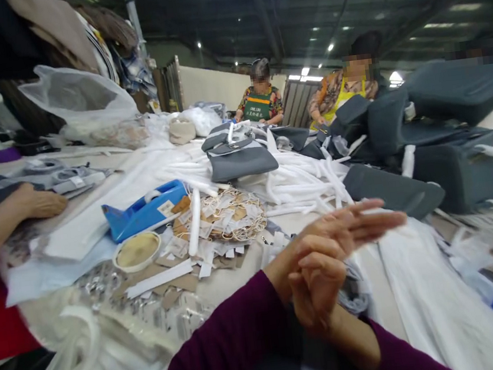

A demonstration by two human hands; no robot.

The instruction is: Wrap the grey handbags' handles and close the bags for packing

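Grey rounded bundle (357, 292) neighbours the curled right hand (317, 281), grip unclear; left hand (338, 231) outstretched.

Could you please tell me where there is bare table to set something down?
Two small table patches look bare: between the tag pile and the left purple sleeve, and a narrow strip between the grey bundle and white sheet. White tubes and dark grey pieces crowd the middle.

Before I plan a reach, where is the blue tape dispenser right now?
In the head view, the blue tape dispenser sits left of centre, just beyond the round white tub and left of the heap of stringed tags.
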